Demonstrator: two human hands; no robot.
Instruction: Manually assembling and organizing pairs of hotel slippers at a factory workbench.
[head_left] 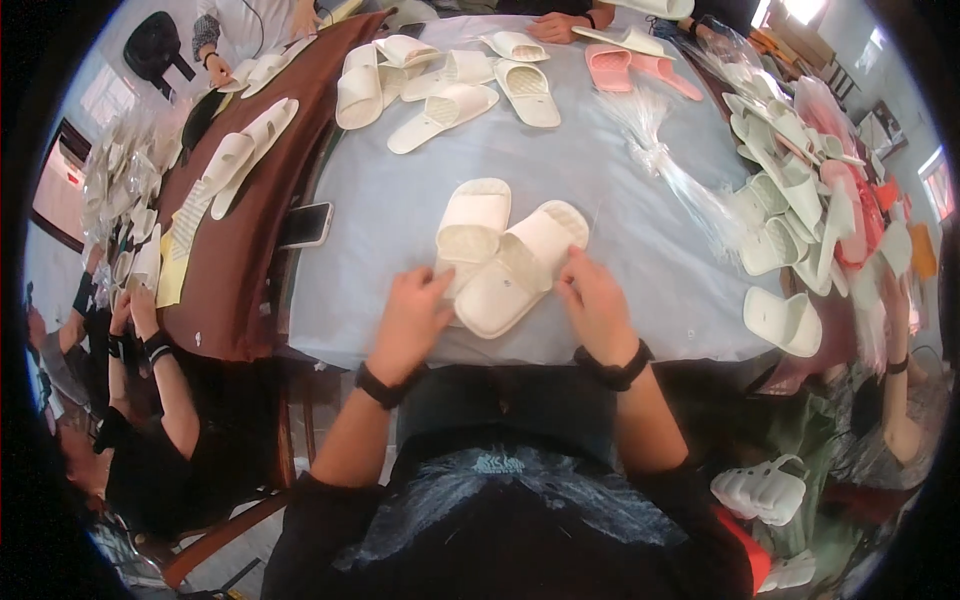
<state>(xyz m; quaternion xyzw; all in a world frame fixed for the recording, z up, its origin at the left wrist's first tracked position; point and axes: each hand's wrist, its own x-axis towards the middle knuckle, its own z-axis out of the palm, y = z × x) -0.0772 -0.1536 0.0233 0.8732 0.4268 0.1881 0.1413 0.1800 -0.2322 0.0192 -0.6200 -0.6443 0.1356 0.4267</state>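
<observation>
A pair of cream slippers lies in front of me on the pale grey table cover. The left slipper is partly under the right slipper, which slants across it with its strap facing up. With bent fingers, my left hand grips the near left edge of the left slipper; it is slightly blurred. The right slipper's outer edge is pinched between the thumb and fingers of my right hand. Both wrists wear black bands.
Several cream slippers and a pink pair lie at the far side. Clear plastic bags spread right of centre, beside a slipper pile. A phone rests at the left edge. Co-workers sit around, one at left.
</observation>
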